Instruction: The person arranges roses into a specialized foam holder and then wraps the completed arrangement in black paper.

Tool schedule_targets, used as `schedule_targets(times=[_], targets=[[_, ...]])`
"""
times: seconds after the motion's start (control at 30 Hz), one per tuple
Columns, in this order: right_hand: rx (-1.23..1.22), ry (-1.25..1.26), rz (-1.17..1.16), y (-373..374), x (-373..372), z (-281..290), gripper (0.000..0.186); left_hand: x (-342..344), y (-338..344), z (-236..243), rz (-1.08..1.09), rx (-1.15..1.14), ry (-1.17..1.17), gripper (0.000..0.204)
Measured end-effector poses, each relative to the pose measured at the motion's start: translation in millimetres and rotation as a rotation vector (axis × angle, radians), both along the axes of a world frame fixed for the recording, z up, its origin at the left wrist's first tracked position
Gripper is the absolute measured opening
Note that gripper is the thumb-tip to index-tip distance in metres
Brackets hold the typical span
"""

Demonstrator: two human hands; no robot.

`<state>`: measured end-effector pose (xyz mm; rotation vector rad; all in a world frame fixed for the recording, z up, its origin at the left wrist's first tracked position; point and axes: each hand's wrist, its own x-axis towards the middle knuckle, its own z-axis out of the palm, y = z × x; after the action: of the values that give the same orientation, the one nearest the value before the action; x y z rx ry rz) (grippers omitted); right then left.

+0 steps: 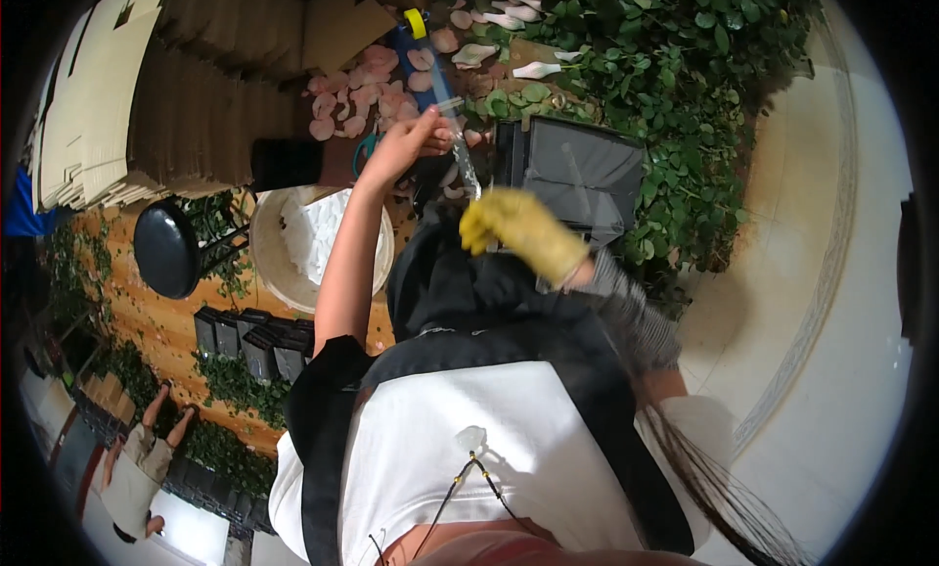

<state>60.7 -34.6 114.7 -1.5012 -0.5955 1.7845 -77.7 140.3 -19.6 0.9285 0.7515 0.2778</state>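
My bare left hand (409,147) is closed, its thumb and fingers pinching the upper end of a clear plastic strip (465,160) that looks like tape. The strip runs down to my right hand (514,231), which wears a yellow glove slightly smeared by motion. Its curled fingers meet the strip's lower end. Beyond my left hand, a yellow tape roll (416,23) sits at the far end of a blue strip-like piece (403,52). Loose pink petals (367,91) lie around it. Teal scissor handles (364,155) show beside my left wrist.
Stacked cardboard sheets (210,87) fill the far left. A round tub (264,248) of white pieces and a black stool (164,248) stand left. Black plastic-wrapped boxes (577,175) and leafy stems (675,87) are right. White-netted buds (536,70) lie far. Another person (132,483) works lower left.
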Motion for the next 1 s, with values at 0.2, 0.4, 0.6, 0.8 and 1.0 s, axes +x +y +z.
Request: schedule_targets(times=[0.2, 0.4, 0.6, 0.8, 1.0], targets=[[0.022, 0.032, -0.159, -9.6, -38.4, -46.6, 0.032, 35.8, -1.4, -46.7, -0.009, 0.052, 0.101, 0.036], [0.219, -0.008, -0.148, -9.3, -10.0, -2.2, 0.029, 55.1, -29.1, -26.7, -0.135, -0.119, -0.016, 0.032], [0.328, -0.285, -0.248, -152.7, 106.5, 62.7, 0.026, 144.5, -55.9, 109.8, -0.499, 0.459, -0.152, 0.034], [0.149, -0.355, -0.641, -221.8, 153.1, 36.0, 0.026, 276.4, -179.3, 78.6, -0.428, 1.906, 0.306, 0.018], [0.218, -0.183, -0.729, -243.1, 166.4, -0.7, 0.027, 311.0, -180.4, 94.7, -0.476, 0.851, 0.062, 0.033]])
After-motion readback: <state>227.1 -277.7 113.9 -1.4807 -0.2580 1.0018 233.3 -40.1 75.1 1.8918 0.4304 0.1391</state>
